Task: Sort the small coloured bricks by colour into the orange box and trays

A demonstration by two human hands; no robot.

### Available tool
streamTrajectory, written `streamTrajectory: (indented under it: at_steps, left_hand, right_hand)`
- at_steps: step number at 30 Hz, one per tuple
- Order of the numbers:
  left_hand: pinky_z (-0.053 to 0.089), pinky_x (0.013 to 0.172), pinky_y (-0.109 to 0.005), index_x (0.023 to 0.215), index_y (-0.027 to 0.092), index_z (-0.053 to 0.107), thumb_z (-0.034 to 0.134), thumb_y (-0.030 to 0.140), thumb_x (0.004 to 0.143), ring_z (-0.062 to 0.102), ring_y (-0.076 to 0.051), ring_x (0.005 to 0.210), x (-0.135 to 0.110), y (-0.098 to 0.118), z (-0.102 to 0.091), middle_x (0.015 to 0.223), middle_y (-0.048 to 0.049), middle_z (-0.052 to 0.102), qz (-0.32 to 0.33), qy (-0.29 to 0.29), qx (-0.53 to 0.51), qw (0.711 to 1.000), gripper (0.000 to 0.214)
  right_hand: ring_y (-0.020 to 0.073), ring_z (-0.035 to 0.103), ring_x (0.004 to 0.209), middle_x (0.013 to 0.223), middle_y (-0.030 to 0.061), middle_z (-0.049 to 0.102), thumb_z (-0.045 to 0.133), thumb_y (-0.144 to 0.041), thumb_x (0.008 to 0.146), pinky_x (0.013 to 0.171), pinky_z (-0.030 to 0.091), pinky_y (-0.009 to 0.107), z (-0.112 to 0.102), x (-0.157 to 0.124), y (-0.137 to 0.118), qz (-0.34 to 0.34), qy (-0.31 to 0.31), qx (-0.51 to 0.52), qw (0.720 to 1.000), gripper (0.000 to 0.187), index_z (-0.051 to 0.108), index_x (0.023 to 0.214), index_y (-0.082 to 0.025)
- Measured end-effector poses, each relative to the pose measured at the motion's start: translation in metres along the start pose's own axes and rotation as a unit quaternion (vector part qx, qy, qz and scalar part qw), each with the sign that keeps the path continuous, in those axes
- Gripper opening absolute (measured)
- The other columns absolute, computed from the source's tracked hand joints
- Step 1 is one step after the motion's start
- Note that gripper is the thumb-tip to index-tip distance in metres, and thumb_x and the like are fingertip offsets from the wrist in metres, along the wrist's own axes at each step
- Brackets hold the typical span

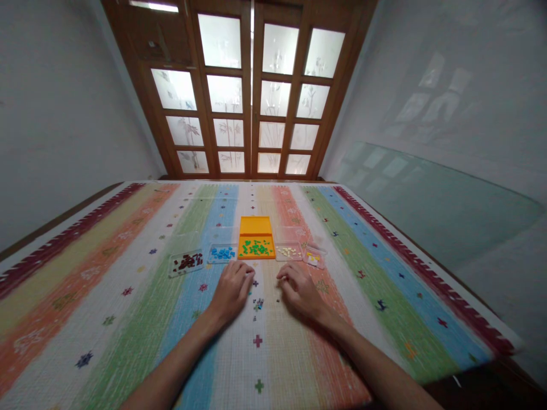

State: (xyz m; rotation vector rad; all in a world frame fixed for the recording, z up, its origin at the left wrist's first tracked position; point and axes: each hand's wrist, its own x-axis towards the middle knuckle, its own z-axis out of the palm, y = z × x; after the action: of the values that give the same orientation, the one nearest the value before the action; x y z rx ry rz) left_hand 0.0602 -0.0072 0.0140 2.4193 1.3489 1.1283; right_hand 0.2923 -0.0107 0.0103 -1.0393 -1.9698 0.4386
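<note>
My left hand (234, 286) rests on the striped cloth with its fingers curled and fingertips together. My right hand (301, 289) faces it across a small gap, thumb and forefinger pinched. Whatever either hand holds is too small or hidden to name. Between them lies a small loose group of tiny blue and dark pieces (258, 304), and one dark bit (277, 300) lies beside my right hand. Just beyond my hands stands an open yellow-orange box (255, 225) with green pieces (256, 247) in its lower half.
Left of the box are clear trays with blue pieces (223, 253) and dark brown pieces (188, 262). To its right, clear trays hold cream pieces (289, 251) and yellow and white pieces (313, 259). A striped tablecloth (128, 319) covers the table before wooden glazed doors (251, 85).
</note>
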Motion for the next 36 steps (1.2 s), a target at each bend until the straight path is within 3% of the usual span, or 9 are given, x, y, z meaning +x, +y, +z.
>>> streamTrajectory:
  at_steps: [3,7,13,19,23,27,36]
  left_hand:
    - [0.047,0.079,-0.040,0.092,0.021,0.062,0.046,0.025,0.100,0.055,-0.025,0.086,0.004,-0.030,-0.014,0.090,-0.0062,0.064,-0.018,0.069,0.074,0.995,0.018]
    - [0.046,0.076,-0.041,0.090,0.022,0.065,0.042,0.031,0.102,0.054,-0.026,0.082,0.004,-0.061,-0.026,0.086,-0.0070,0.065,-0.029,0.108,0.178,0.978,0.027]
    - [0.046,0.076,-0.043,0.091,0.021,0.068,0.039,0.034,0.103,0.054,-0.027,0.081,0.005,-0.073,-0.028,0.087,-0.0090,0.066,-0.042,0.115,0.232,0.965,0.034]
    - [0.050,0.085,-0.043,0.103,0.020,0.067,0.043,0.025,0.100,0.058,-0.026,0.090,0.002,-0.058,-0.034,0.093,-0.0083,0.065,-0.015,0.093,0.105,0.990,0.025]
    - [0.053,0.085,-0.037,0.100,0.020,0.066,0.053,0.019,0.092,0.062,-0.022,0.093,-0.009,-0.031,-0.029,0.095,-0.0069,0.064,0.047,-0.020,-0.021,0.998,0.015]
    - [0.054,0.080,-0.033,0.097,0.019,0.068,0.056,0.015,0.087,0.062,-0.021,0.090,-0.015,-0.012,-0.022,0.092,-0.0075,0.063,0.067,-0.127,-0.062,0.988,0.016]
    - [0.051,0.078,-0.032,0.087,0.019,0.065,0.053,0.018,0.094,0.061,-0.020,0.088,-0.015,-0.008,-0.019,0.090,-0.0073,0.063,0.070,-0.153,-0.060,0.984,0.014]
  right_hand:
    - [0.0208,0.059,0.084,0.087,0.0055,0.065,0.050,-0.004,0.080,0.076,0.048,0.034,-0.001,0.000,0.001,-0.017,-0.007,-0.016,1.000,0.021,0.060,0.086,-0.021]
    - [0.0216,0.060,0.086,0.088,0.0065,0.066,0.050,-0.003,0.082,0.078,0.049,0.036,-0.002,-0.001,0.000,-0.038,-0.029,-0.029,0.998,0.021,0.061,0.088,-0.020]
    - [0.0224,0.060,0.093,0.098,0.0095,0.069,0.049,-0.004,0.087,0.084,0.051,0.039,0.004,-0.003,-0.006,-0.119,-0.093,-0.015,0.988,0.024,0.064,0.099,-0.019]
    - [0.0216,0.061,0.092,0.098,0.0107,0.068,0.048,-0.007,0.090,0.082,0.052,0.037,0.008,-0.006,-0.009,-0.116,-0.097,0.000,0.989,0.022,0.066,0.101,-0.017]
    - [0.0193,0.059,0.081,0.088,0.0070,0.064,0.056,-0.014,0.091,0.073,0.048,0.033,0.006,-0.007,-0.014,-0.100,-0.103,-0.022,0.989,0.013,0.068,0.093,-0.018]
    - [0.0188,0.056,0.079,0.086,0.0055,0.061,0.060,-0.018,0.090,0.072,0.045,0.033,0.010,-0.010,-0.020,-0.122,-0.127,-0.026,0.984,0.010,0.069,0.092,-0.019]
    - [0.0194,0.055,0.081,0.088,0.0052,0.060,0.057,-0.020,0.094,0.075,0.043,0.033,0.020,-0.013,-0.019,-0.130,-0.161,-0.061,0.976,0.010,0.067,0.095,-0.020]
